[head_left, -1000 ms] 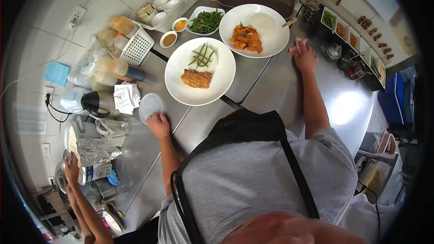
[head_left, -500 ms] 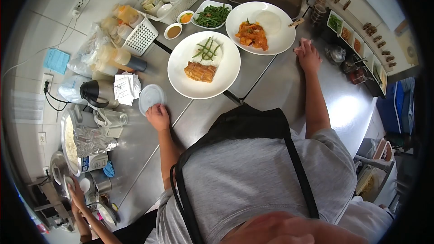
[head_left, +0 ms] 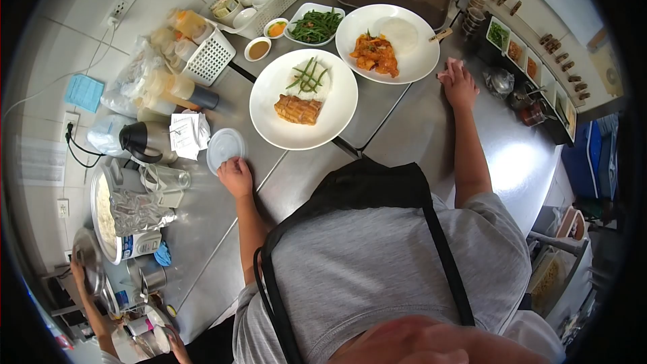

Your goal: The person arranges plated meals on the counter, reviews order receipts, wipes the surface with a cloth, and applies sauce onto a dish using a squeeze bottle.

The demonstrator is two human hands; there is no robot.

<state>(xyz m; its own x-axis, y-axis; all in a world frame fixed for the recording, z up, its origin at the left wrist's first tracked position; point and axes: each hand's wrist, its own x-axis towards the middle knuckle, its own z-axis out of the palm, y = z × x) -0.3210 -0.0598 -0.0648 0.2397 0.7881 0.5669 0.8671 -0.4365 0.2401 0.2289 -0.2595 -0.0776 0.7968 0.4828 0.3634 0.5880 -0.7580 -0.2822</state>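
Left hand (head_left: 236,176): fingers half curled at the near edge of the round lid (head_left: 226,149), touching its rim; can't tell if they pinch it. Lid lies flat on the steel table (head_left: 397,131), mostly beyond the fingertips. Right hand (head_left: 461,86): fingers loosely bent, palm down over the pink cloth (head_left: 453,67), which pokes out past the fingertips; can't tell if it's gripped or just pressed.

Neither hand shows a clear shift from a moment ago, lid and cloth the same, so nothing is being carried here.

Outward: paper slips (head_left: 189,133) just beside the lid. Plate with rice, crossed green beans and a browned piece (head_left: 261,123) between the hands, nearer the left. Second plate, rice and orange-sauced food (head_left: 430,61), just left of the cloth, wooden clip (head_left: 441,34) at its rim. Dish of green beans (head_left: 290,31) beyond.

Real change is lower left: co-worker's hands, close together before, are now apart, one at a metal lid (head_left: 87,256), other by a bowl (head_left: 160,338). Separate activity; no contact with the wearer's lid or cloth.
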